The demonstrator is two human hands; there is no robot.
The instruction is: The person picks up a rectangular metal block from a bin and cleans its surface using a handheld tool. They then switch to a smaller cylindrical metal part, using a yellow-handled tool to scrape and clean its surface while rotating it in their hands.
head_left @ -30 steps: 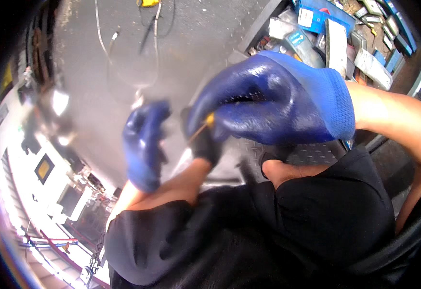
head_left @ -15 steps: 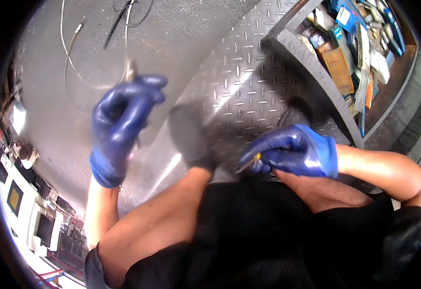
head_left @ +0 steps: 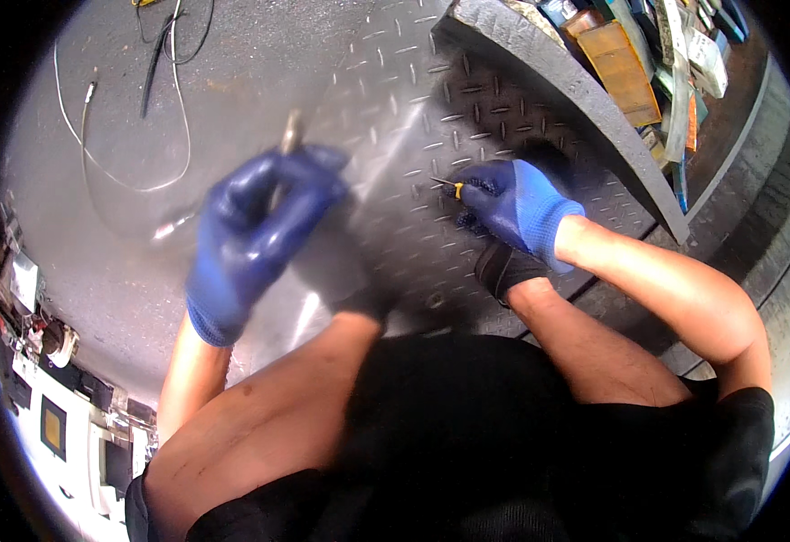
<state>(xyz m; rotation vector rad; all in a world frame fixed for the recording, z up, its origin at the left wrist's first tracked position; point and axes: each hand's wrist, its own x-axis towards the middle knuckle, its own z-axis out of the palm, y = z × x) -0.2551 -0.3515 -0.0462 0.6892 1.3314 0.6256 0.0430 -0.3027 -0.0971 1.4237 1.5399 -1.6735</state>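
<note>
Both hands wear blue coated work gloves. My left hand pinches a short metal cylinder, which sticks up past the fingertips; motion blurs it, so its exact kind cannot be told. Further right and at about the same height, my right hand is closed around a thin metal-tipped tool with a yellow collar. The tip points left, and the glove hides the rest of the tool. The two hands are apart, above the dark floor between my legs.
A thin pale cable and a dark cord lie on the grey floor at far left. Patterned metal plate covers the middle. At upper right, a thick-edged metal bin holds boxes and strips. Equipment stands at lower left.
My right hand has moved away from my body, and its tool's tip shows more clearly. The left hand has shifted right, still pinching the cylinder. The whole view has shifted too.
</note>
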